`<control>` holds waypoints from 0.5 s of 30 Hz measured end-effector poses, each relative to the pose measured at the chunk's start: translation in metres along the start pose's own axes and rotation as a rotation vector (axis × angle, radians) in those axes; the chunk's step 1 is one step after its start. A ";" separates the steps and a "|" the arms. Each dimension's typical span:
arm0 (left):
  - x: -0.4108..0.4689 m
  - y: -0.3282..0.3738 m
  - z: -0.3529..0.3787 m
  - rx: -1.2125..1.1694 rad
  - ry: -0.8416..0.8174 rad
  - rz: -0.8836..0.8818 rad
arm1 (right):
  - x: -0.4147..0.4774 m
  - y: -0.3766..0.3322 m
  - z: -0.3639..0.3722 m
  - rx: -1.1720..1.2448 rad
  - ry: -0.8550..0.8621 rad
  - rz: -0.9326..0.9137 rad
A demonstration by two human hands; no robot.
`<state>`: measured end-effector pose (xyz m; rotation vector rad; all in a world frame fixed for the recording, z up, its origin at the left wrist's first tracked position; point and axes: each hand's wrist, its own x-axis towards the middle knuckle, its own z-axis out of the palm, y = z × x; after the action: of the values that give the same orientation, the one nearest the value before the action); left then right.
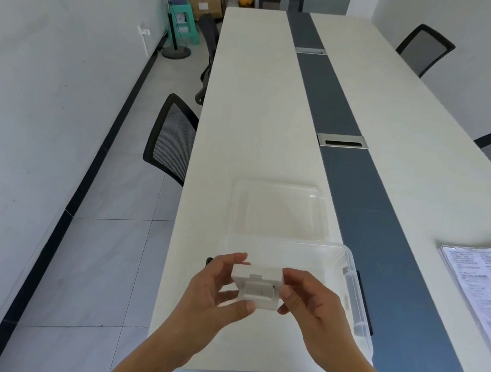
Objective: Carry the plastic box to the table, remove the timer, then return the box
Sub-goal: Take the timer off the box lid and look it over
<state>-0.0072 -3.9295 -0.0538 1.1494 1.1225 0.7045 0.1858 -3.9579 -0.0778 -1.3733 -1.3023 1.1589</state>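
Timer (257, 286) sat pinched between my left hand (214, 297) and right hand (309, 306), both grips closed on it, above the open plastic box (351, 296) near the tabletop's (246, 123) near edge, lid (278, 210) just beyond.

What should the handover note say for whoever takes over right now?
Left hand: holds the left side of the white timer.
Right hand: holds its right side. The timer is lifted above the open plastic box.
The box stands at the near end of the table; its clear lid lies flat just behind it.
Done: box carried to the table, lid off, timer out of the box.
Left: set the timer on the table, put the lid back on, return the box.
Note: a stack of papers lies to the right on the table.
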 end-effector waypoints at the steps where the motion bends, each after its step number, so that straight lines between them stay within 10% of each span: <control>1: 0.001 0.001 -0.002 0.038 0.056 0.001 | -0.001 -0.001 -0.001 -0.072 0.031 -0.053; 9: 0.002 0.008 -0.007 -0.253 0.070 -0.102 | -0.011 0.000 -0.007 -0.560 0.069 -0.555; 15: 0.010 -0.003 -0.009 -0.328 -0.008 -0.183 | -0.023 -0.003 -0.014 -0.325 0.013 -0.187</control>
<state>-0.0126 -3.9186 -0.0598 0.7614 1.0453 0.7090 0.1985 -3.9806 -0.0717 -1.4469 -1.6249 0.8354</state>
